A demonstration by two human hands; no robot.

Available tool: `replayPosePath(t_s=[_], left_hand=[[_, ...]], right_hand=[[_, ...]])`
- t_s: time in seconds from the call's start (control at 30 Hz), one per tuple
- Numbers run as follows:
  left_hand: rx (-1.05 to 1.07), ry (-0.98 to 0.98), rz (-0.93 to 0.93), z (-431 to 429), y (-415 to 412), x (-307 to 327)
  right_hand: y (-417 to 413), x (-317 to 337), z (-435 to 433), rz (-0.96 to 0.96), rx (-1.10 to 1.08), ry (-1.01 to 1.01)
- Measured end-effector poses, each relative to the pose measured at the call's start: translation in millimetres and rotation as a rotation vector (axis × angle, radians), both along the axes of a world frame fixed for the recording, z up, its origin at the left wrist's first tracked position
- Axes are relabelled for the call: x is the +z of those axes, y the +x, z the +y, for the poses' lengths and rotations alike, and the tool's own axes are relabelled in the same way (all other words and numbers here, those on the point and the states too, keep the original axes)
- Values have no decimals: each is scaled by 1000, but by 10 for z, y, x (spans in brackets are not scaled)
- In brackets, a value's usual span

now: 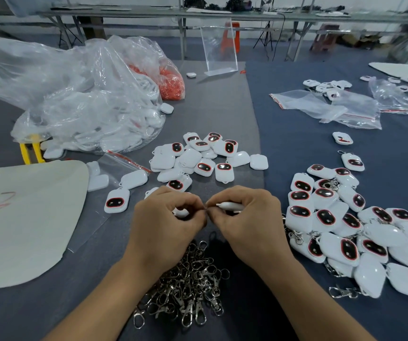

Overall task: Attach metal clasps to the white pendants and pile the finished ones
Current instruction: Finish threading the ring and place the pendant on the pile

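My right hand [244, 217] grips a white pendant [230, 206] edge-on at the middle of the table. My left hand [166, 217] has its fingers curled and pinches something small where the two hands meet; the piece itself is hidden by the fingertips. Below my wrists lies a heap of loose metal clasps [188, 284]. Ahead of my hands sits a cluster of white pendants without clasps [205, 158]. To the right spreads a pile of pendants with clasps attached [345, 225].
A big clear plastic bag of white parts [87, 114] and a bag of orange pieces [171, 82] stand at the back left. A beige sheet [26, 217] lies left. Zip bags [333, 107] and a clear acrylic stand [220, 48] sit farther back.
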State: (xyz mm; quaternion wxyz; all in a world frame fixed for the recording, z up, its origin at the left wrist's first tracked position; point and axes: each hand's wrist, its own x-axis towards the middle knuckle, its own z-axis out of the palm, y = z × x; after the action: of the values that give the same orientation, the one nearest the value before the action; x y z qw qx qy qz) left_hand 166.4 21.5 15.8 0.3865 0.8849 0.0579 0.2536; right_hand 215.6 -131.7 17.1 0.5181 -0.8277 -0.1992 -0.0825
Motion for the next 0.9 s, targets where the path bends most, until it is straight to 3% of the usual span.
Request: replayPosePath(t_s=[0.13,0.37,0.9], left_hand=[[6,-82,-1,3,27,-26],[-22,-52,-21,12,9,-17],[-173,-334,94,54,84,-44]], right_hand=[[7,-9,-10,27,-39,38],[-6,3,-4,73,-2,38],[71,-24,-19,299,69,215]])
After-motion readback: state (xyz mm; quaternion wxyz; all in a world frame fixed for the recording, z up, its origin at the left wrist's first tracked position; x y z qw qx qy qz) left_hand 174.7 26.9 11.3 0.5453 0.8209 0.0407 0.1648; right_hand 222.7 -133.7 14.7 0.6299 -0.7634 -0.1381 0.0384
